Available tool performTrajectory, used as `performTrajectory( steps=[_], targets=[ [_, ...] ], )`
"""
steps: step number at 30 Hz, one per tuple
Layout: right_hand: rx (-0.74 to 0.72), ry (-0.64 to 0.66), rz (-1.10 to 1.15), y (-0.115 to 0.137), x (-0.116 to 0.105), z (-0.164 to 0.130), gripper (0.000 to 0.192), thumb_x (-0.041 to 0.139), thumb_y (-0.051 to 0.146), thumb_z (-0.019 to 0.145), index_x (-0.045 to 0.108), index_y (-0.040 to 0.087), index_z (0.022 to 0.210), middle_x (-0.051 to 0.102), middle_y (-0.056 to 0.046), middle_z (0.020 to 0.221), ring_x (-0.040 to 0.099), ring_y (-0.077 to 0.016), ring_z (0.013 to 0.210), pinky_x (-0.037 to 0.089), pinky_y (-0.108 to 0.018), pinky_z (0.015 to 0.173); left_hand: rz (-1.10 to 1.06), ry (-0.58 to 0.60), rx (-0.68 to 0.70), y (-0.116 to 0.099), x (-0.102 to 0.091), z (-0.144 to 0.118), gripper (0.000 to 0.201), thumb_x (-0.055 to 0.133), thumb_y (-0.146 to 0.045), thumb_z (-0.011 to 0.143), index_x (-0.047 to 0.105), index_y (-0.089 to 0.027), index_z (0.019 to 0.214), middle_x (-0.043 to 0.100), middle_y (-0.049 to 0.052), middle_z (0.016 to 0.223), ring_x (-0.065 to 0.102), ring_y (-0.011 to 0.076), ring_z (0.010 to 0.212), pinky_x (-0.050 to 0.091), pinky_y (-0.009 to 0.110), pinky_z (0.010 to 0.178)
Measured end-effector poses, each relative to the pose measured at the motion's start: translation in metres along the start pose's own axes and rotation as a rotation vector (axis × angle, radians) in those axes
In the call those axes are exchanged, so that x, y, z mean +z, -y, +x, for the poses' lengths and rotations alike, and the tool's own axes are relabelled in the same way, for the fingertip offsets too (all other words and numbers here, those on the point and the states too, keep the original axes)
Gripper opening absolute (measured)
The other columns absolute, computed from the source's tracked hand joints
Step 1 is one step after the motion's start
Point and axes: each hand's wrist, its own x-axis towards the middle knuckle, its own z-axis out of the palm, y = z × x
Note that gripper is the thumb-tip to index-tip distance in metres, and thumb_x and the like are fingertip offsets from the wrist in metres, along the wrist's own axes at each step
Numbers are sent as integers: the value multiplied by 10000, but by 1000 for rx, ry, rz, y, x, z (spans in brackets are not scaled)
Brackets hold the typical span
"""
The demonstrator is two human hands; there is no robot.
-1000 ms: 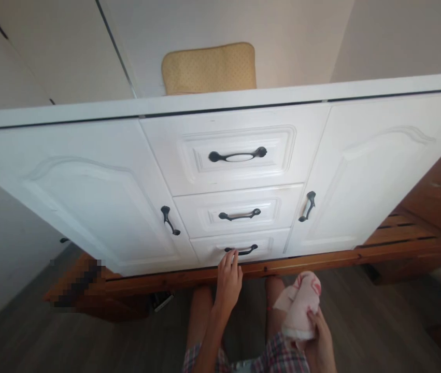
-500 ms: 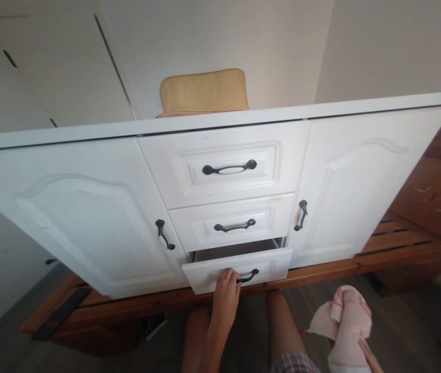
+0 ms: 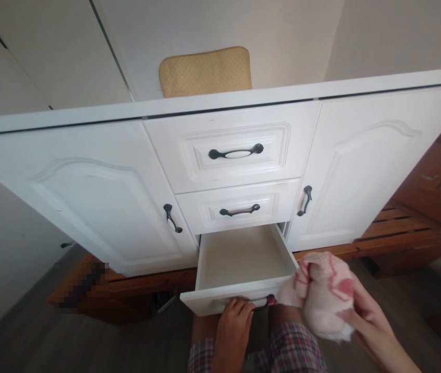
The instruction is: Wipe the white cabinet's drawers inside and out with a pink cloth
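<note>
A white cabinet (image 3: 99,186) has three drawers between two doors. The bottom drawer (image 3: 239,256) is pulled out and its pale inside shows nothing in it. My left hand (image 3: 233,329) grips the black handle on the drawer's front. My right hand (image 3: 371,316) holds a crumpled pink and white cloth (image 3: 323,292) at the drawer's right front corner. The cloth overlaps that corner; I cannot tell if it touches.
The two upper drawers (image 3: 238,153) and both doors are closed. A yellow cushion (image 3: 204,70) lies on the cabinet top against the wall. A wooden base (image 3: 399,241) runs under the cabinet and a wooden piece stands at the right. My knees are below the drawer.
The bottom drawer went from closed to fully pulled out under my left hand. My right hand lifted the cloth up toward the drawer's right corner.
</note>
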Motion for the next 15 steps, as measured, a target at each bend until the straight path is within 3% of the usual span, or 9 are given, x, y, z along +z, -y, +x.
performTrajectory(
  steps=[4, 7, 11, 15],
  targets=[
    [-170, 514, -143, 65, 36, 21, 479, 767, 513, 902, 768, 295, 1329, 735, -114, 1391, 696, -347, 1261, 584, -489, 1066, 37, -28, 37, -3, -2, -17, 361, 562, -20, 915, 749, -311, 1019, 810, -27, 976, 785, 236, 943, 664, 401, 886],
    [-313, 789, -256, 85, 82, 51, 458, 603, 386, 1042, 651, 312, 1491, 689, -78, 1469, 671, -278, 1294, 534, -429, 1121, 39, -12, 80, -3, -5, -27, 384, 593, -16, 896, 747, -322, 1071, 813, -36, 1006, 795, 232, 980, 673, 376, 878],
    [-500, 1055, -566, 55, 147, 79, 499, 509, 202, 1051, 568, 242, 1544, 675, -124, 1443, 657, -277, 1307, 506, -415, 1118, 16, 21, 31, -8, -8, -32, 399, 591, -6, 907, 740, -315, 1110, 809, -34, 1064, 789, 239, 1065, 681, 400, 921],
    [-546, 1085, -948, 11, 204, 100, 456, 534, 198, 1043, 591, 169, 1495, 708, -180, 1322, 721, -313, 1152, 554, -422, 998, -10, 16, -12, -13, -9, -33, 376, 591, -10, 918, 736, -302, 1105, 805, -22, 1077, 782, 247, 1082, 683, 434, 952]
  ],
)
